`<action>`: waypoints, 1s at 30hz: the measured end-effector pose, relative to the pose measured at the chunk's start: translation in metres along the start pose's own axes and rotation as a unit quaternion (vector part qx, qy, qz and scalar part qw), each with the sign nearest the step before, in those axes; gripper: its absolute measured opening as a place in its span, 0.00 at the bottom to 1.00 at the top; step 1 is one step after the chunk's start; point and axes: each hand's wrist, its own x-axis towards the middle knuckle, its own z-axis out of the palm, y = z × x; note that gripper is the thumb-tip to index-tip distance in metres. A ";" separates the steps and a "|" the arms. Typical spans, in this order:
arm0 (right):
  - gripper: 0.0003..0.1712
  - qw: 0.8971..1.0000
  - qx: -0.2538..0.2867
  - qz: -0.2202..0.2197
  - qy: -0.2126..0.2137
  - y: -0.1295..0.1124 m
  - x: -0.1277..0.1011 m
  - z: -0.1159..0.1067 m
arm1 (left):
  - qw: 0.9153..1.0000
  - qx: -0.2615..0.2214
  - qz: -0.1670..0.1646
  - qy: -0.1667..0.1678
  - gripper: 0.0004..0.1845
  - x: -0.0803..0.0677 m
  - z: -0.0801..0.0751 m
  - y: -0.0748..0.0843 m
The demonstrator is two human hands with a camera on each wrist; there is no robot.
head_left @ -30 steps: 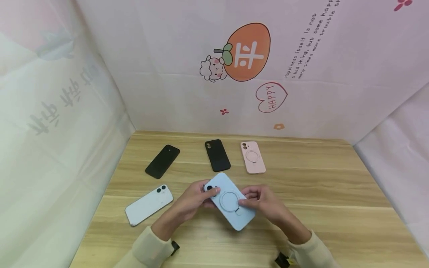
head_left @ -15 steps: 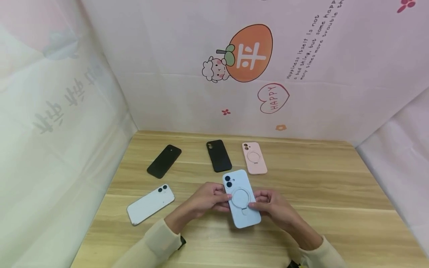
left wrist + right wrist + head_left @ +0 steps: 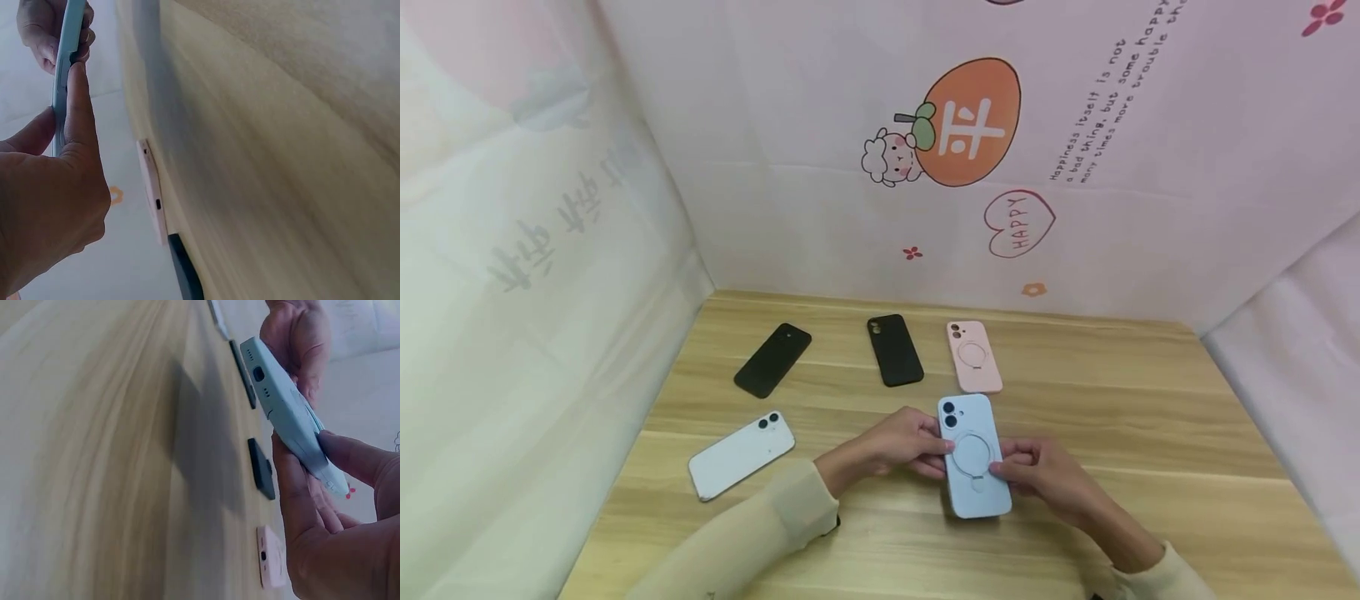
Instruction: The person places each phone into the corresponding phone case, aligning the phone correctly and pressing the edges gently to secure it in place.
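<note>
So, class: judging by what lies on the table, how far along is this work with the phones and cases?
Done: the blue case sits on a phone. In hand: the left hand and right hand hold it above the table. Left: the bare white phone; the pink case and two black ones lie untouched.

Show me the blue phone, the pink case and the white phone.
Blue phone [image 3: 973, 458]: head view, on the ring on its back.
Pink case [image 3: 973, 357]: head view, on its ring.
White phone [image 3: 737, 458]: head view, middle of its back.
</note>
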 end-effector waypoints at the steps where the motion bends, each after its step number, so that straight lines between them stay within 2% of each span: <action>1: 0.21 1.000 0.000 0.001 0.001 0.001 -0.001 -0.003 | 1.000 -0.002 -0.002 -0.001 0.06 0.003 0.002 -0.001; 8: 0.21 0.999 -0.006 0.032 0.016 0.011 -0.009 -0.017 | 0.999 0.020 -0.028 0.002 0.02 0.020 0.018 -0.004; 15: 0.18 0.998 -0.038 0.056 0.012 0.022 -0.012 -0.026 | 0.997 0.059 -0.047 -0.016 0.05 0.028 0.024 -0.008; 24: 0.13 0.992 -0.069 0.101 0.016 0.027 -0.015 -0.028 | 0.992 0.109 -0.057 -0.039 0.10 0.031 0.029 -0.008; 30: 0.13 0.991 -0.096 0.090 0.018 0.030 -0.012 -0.028 | 0.986 0.151 -0.060 -0.044 0.13 0.030 0.027 -0.004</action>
